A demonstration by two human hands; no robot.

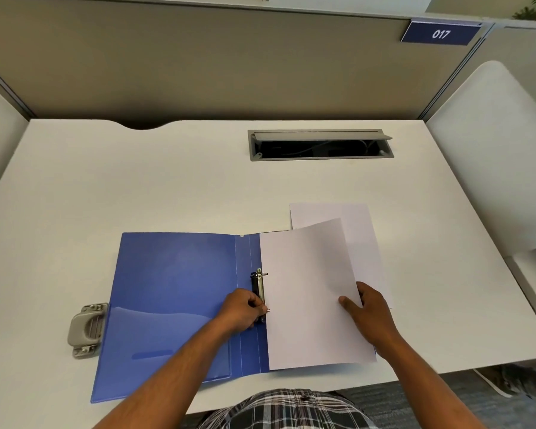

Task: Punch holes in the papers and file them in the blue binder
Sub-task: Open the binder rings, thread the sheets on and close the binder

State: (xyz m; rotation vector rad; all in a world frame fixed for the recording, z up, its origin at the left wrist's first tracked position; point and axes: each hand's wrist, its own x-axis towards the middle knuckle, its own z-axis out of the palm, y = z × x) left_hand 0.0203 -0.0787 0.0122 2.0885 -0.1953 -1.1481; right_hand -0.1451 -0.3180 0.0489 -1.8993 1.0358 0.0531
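The blue binder (174,292) lies open on the white desk, its metal ring mechanism (260,284) near the spine. My left hand (245,309) has its fingers curled at the lower end of the ring mechanism. My right hand (370,311) pinches the right edge of a white sheet (304,292), thumb on top, holding it over the binder's right half with its left edge at the rings. Another white sheet (362,230) lies flat on the desk behind and to the right. A grey hole punch (87,329) sits against the binder's left edge.
A grey cable tray (319,145) with its lid open is set into the desk at the back. A beige partition wall rises behind, with a blue "017" sign (440,34). A white chair back (502,144) stands at the right.
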